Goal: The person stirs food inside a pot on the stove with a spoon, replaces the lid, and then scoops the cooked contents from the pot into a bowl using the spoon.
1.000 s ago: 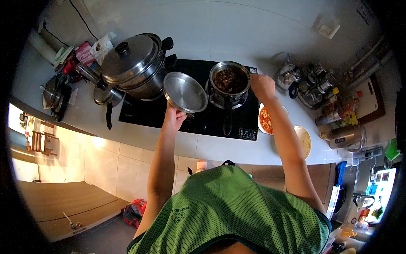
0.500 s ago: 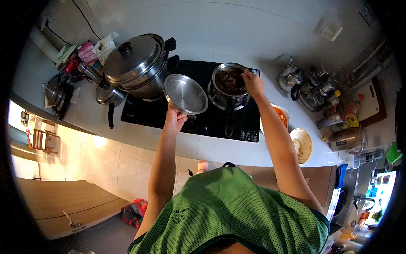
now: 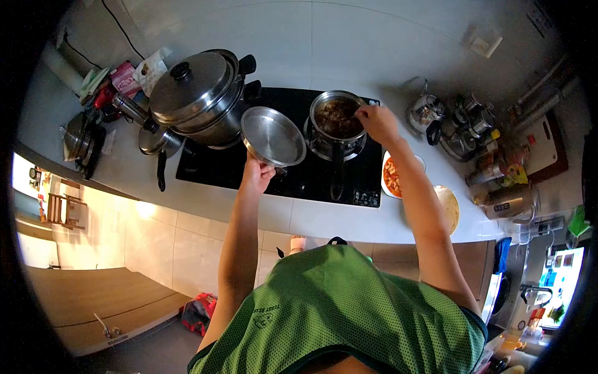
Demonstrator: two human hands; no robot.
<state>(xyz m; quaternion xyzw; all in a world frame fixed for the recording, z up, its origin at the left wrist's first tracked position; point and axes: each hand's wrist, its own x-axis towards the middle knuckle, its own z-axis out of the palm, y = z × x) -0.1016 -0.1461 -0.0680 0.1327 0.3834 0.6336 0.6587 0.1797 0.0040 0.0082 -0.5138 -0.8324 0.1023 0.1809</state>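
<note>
Saucepan (image 3: 339, 94) w/ dark brown food (image 3: 336, 118) sits on R side of the black hob (image 3: 293, 187), handle (image 3: 337, 174) pointing back toward the green shirt (image 3: 367, 299). R hand (image 3: 379, 124) is at the pan's R rim, fingertips (image 3: 360, 112) bunched over the food; can't tell if anything's pinched there. L hand (image 3: 256, 176) is clamped on the near edge of a metal lid (image 3: 272, 138), held tilted above the hob, between the pan & the big steel pot (image 3: 193, 118). Hands are well apart.

Main risk, prob.: burnt fingers, b/c they're so near the rim & contents, if it's all hot (heat level can't be seen). A bumped handle could swing or tip the pan, esp. w/ no grip seen on it. Lid might slip, b/c only one edge is held, & clip the steel pot or drip on the hob. R forearm (image 3: 417, 181) hangs over the counter by the dish of red food (image 3: 385, 182); if lowered, it might catch that or the pale bowl (image 3: 451, 202).
</note>
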